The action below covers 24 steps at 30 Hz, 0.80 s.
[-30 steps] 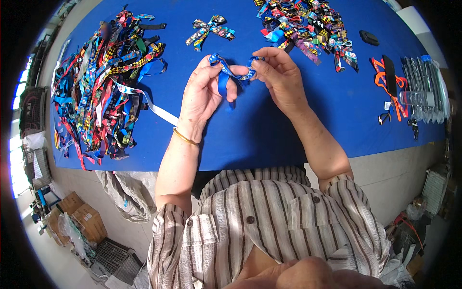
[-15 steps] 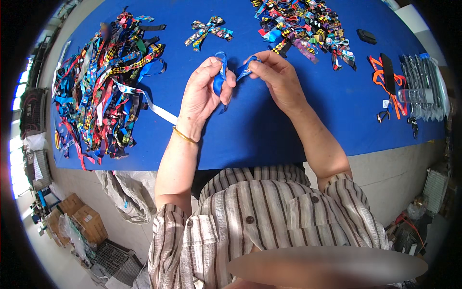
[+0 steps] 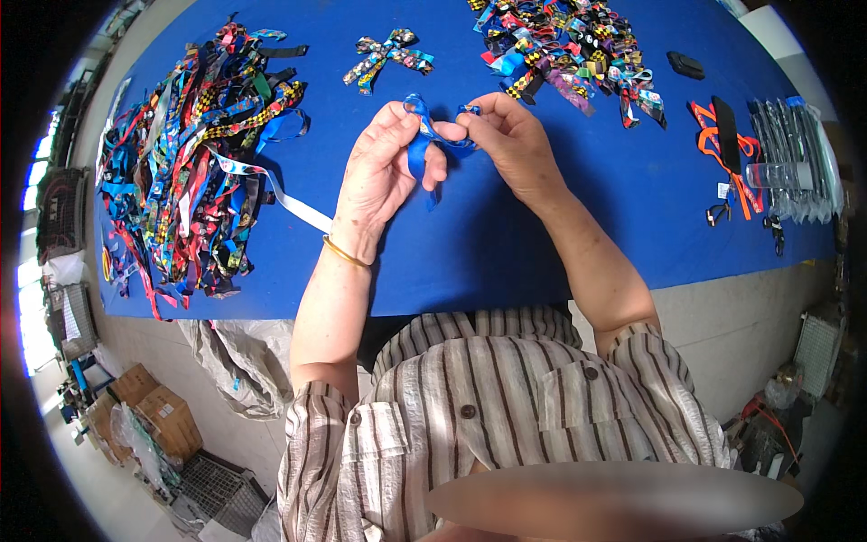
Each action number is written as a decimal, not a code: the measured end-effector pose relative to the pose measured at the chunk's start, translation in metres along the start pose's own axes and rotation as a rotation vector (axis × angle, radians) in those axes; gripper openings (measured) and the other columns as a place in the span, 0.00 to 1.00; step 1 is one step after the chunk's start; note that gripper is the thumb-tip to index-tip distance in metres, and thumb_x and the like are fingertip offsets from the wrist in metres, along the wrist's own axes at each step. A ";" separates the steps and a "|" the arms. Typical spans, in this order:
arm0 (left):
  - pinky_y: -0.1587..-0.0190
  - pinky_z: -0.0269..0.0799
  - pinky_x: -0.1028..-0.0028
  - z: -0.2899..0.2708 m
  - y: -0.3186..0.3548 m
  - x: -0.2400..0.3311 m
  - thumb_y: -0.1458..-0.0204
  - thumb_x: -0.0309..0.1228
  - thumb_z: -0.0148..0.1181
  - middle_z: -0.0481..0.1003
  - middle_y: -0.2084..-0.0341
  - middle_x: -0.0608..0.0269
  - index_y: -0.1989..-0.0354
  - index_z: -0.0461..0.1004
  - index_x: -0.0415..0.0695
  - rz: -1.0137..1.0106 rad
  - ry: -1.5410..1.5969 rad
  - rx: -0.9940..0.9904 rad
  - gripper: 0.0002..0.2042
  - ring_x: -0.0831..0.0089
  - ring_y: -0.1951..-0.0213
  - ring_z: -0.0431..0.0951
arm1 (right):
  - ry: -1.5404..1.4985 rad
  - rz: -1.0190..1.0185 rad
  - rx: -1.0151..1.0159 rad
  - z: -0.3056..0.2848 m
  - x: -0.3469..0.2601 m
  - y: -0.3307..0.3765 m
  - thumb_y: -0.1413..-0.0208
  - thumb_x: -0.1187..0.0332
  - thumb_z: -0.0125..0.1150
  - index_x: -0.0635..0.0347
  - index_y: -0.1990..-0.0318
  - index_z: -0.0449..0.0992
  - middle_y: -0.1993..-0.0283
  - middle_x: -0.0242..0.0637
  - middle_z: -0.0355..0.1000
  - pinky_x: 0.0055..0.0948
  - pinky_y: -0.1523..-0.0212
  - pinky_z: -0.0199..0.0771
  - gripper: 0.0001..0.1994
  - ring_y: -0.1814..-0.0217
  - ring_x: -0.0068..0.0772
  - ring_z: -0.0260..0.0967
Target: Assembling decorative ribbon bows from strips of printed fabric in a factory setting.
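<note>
A blue printed ribbon strap point(image 3: 420, 154) is held above the table between my two hands. My left hand point(image 3: 386, 155) pinches one looped part between thumb and fingers, and a tail hangs down past the fingertips. My right hand point(image 3: 511, 143) grips another part of the same strap with thumb and forefinger. A curved stretch of it runs between the hands. Beyond them lies a bow-like folded piece of patterned ribbon point(image 3: 388, 60). A white strap point(image 3: 302, 210) runs from the ribbon heap on the left to beside my left wrist.
On the left spreads a big heap of colourful ribbon straps point(image 3: 194, 172). Another pile of short folded straps point(image 3: 569, 50) lies at the far right. Nearby are a black case point(image 3: 685, 65), an orange lanyard point(image 3: 749, 147) and clear plastic packets point(image 3: 799, 194), all on the blue-covered table point(image 3: 506, 262).
The strap's right part now curves across between my hands, where it pointed down from my right fingers before. My hands have shifted only slightly.
</note>
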<state>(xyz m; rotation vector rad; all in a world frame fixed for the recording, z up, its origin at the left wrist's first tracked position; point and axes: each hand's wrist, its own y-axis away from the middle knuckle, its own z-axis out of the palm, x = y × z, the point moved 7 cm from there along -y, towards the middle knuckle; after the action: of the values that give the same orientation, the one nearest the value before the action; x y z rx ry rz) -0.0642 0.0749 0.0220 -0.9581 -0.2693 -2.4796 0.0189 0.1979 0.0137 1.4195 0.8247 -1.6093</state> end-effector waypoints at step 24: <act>0.83 0.70 0.78 -0.002 0.000 -0.005 0.38 0.30 0.52 0.76 0.74 0.52 0.59 0.68 0.38 -0.038 -0.041 0.038 0.08 0.70 0.85 0.72 | -0.025 0.088 -0.061 0.002 0.012 -0.001 0.42 0.67 0.63 0.62 0.62 0.76 0.71 0.25 0.73 0.15 0.71 0.66 0.08 0.72 0.11 0.66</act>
<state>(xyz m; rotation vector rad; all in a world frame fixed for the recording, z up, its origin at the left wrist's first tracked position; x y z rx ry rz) -0.0622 0.0766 0.0175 -0.9973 -0.3502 -2.4822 0.0164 0.1945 0.0017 1.3717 0.7797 -1.5201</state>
